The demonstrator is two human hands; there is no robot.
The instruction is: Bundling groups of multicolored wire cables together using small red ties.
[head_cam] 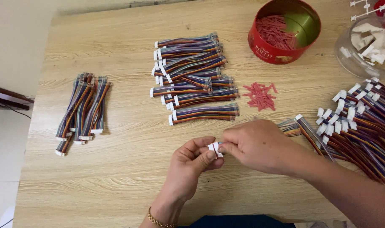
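My left hand (192, 162) and my right hand (253, 143) meet over the near middle of the wooden table (125, 169). Both pinch a small white plastic connector (214, 148) between fingertips. A multicoloured ribbon cable (290, 126) runs out from behind my right hand toward the right. My left wrist wears a gold bracelet (157, 220).
A stack of multicoloured cables with white connectors (194, 78) lies at centre. A smaller bundle (83, 109) lies left, a large heap (361, 126) right. Loose red pieces (260, 96) lie beside a red round tin (285, 31) holding more. A clear bowl of white connectors (370, 44) stands far right.
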